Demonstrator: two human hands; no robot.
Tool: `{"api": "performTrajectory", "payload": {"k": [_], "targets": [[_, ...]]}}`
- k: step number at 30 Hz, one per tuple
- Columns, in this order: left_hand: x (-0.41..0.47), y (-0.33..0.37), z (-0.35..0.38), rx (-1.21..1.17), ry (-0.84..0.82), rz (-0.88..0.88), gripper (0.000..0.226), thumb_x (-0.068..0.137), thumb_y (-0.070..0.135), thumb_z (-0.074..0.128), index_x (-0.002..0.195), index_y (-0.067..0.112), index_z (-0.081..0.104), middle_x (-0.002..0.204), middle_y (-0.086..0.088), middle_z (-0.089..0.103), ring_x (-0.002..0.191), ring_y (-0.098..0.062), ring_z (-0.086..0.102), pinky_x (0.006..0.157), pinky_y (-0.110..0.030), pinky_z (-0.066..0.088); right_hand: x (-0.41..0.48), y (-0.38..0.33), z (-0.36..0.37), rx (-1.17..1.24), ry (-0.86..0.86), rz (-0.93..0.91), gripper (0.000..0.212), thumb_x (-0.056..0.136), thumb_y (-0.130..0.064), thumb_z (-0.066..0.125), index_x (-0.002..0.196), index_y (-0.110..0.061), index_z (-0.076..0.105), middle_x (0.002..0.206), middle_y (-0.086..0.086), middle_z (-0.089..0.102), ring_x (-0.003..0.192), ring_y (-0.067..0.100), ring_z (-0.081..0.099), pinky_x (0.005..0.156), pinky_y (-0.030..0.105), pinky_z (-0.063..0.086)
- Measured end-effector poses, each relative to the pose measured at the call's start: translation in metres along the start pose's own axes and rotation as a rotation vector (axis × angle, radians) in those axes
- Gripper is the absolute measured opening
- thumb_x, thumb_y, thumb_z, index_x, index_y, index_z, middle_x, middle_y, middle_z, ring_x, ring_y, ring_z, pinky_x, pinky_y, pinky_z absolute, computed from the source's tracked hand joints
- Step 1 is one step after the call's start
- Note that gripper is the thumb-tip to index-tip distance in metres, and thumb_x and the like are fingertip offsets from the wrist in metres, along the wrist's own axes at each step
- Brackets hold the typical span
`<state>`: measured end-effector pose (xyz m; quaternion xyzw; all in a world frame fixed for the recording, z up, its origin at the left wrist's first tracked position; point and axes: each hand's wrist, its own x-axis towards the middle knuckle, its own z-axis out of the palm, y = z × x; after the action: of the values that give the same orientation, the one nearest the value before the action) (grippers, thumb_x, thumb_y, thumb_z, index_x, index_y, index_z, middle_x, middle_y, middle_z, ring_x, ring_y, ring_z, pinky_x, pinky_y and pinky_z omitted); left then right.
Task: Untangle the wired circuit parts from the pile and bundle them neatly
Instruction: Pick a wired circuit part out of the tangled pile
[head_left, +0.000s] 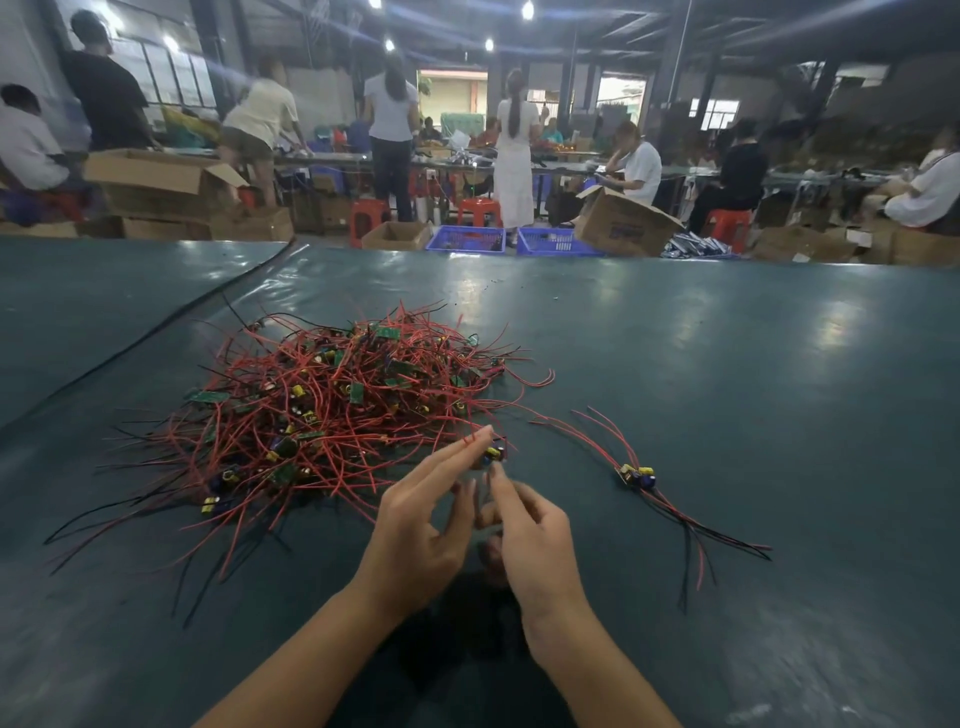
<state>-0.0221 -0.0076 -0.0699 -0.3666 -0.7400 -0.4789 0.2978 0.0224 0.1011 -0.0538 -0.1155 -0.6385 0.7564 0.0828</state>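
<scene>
A big tangled pile (332, 415) of red and black wires with small green circuit boards and yellow and blue parts lies on the dark green table (727, 364). At the pile's near right edge, my left hand (421, 530) pinches a red wire with its fingertips. That wire belongs to a small circuit part (493, 453) just off those fingertips. My right hand (524, 540) sits close beside it, fingers spread, forefinger pointing up at the part; whether it touches the part I cannot tell. A separated group of wired parts (639, 475) lies to the right.
A black cable (156, 332) runs diagonally across the table's far left. Beyond the far edge stand cardboard boxes (623, 221), blue crates (467, 240), red stools and several people at other benches.
</scene>
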Motion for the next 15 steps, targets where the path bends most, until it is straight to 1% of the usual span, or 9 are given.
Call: {"api": "performTrajectory", "payload": {"k": [2, 3, 4, 6, 8, 10, 13, 15], "targets": [[-0.001, 0.002, 0.002, -0.060, 0.001, 0.004, 0.044, 0.086, -0.008, 0.055, 0.129, 0.004, 0.058, 0.131, -0.003, 0.061, 0.125, -0.013, 0.056, 0.103, -0.025, 0.045, 0.004, -0.004, -0.005, 0.107, 0.008, 0.086, 0.025, 0.093, -0.039, 0.063, 0.082, -0.022, 0.077, 0.069, 0.001, 0.059, 0.059, 0.014, 0.051, 0.058, 0.027, 0.043], [-0.002, 0.003, 0.002, -0.086, 0.008, -0.003, 0.043, 0.086, -0.009, 0.055, 0.126, 0.005, 0.060, 0.129, -0.002, 0.063, 0.123, -0.013, 0.057, 0.101, -0.025, 0.047, 0.005, -0.005, -0.006, 0.143, -0.007, 0.113, 0.023, 0.091, -0.040, 0.065, 0.084, -0.022, 0.078, 0.071, 0.002, 0.059, 0.059, 0.017, 0.050, 0.059, 0.029, 0.042], [-0.003, 0.004, 0.002, -0.106, 0.013, -0.014, 0.041, 0.086, -0.009, 0.055, 0.124, 0.006, 0.062, 0.126, -0.001, 0.065, 0.120, -0.013, 0.060, 0.099, -0.026, 0.048, 0.006, -0.005, -0.008, 0.170, -0.027, 0.130, 0.023, 0.090, -0.040, 0.066, 0.082, -0.022, 0.078, 0.070, 0.000, 0.058, 0.056, 0.015, 0.049, 0.056, 0.029, 0.042], [-0.003, 0.004, 0.001, -0.134, 0.017, -0.046, 0.036, 0.087, -0.006, 0.056, 0.119, 0.006, 0.066, 0.120, 0.001, 0.069, 0.113, -0.013, 0.064, 0.093, -0.027, 0.052, 0.006, -0.006, -0.009, 0.197, -0.048, 0.135, 0.022, 0.089, -0.038, 0.067, 0.077, -0.022, 0.077, 0.067, -0.004, 0.057, 0.053, 0.009, 0.047, 0.051, 0.024, 0.039], [-0.003, 0.006, 0.000, -0.155, 0.026, -0.064, 0.029, 0.088, 0.000, 0.057, 0.114, 0.007, 0.069, 0.113, 0.004, 0.071, 0.106, -0.012, 0.067, 0.087, -0.025, 0.053, 0.006, -0.007, -0.011, 0.197, -0.025, 0.117, 0.017, 0.089, -0.030, 0.067, 0.076, -0.024, 0.077, 0.065, -0.009, 0.058, 0.053, 0.007, 0.045, 0.049, 0.021, 0.038], [-0.003, 0.007, -0.001, -0.142, 0.033, -0.046, 0.026, 0.088, 0.007, 0.057, 0.109, 0.009, 0.070, 0.108, 0.006, 0.072, 0.101, -0.009, 0.068, 0.083, -0.022, 0.053, 0.007, -0.007, -0.013, 0.184, 0.005, 0.096, 0.015, 0.088, -0.025, 0.068, 0.077, -0.025, 0.078, 0.062, -0.011, 0.059, 0.047, 0.004, 0.041, 0.046, 0.020, 0.036], [-0.003, 0.007, 0.001, -0.083, 0.011, -0.015, 0.024, 0.088, 0.004, 0.059, 0.108, 0.006, 0.071, 0.108, 0.003, 0.071, 0.101, -0.008, 0.067, 0.083, -0.024, 0.054, 0.008, -0.007, -0.015, 0.154, 0.065, 0.058, 0.019, 0.089, -0.022, 0.069, 0.073, -0.024, 0.078, 0.059, -0.006, 0.055, 0.044, 0.004, 0.040, 0.045, 0.021, 0.035], [-0.005, 0.005, 0.003, -0.038, 0.006, 0.004, 0.025, 0.086, -0.002, 0.060, 0.109, 0.002, 0.070, 0.110, -0.001, 0.070, 0.103, -0.010, 0.066, 0.084, -0.026, 0.055, 0.009, -0.007, -0.015, 0.145, 0.101, 0.024, 0.020, 0.090, -0.024, 0.067, 0.075, -0.025, 0.079, 0.065, 0.000, 0.056, 0.047, 0.005, 0.042, 0.046, 0.023, 0.037]]}}
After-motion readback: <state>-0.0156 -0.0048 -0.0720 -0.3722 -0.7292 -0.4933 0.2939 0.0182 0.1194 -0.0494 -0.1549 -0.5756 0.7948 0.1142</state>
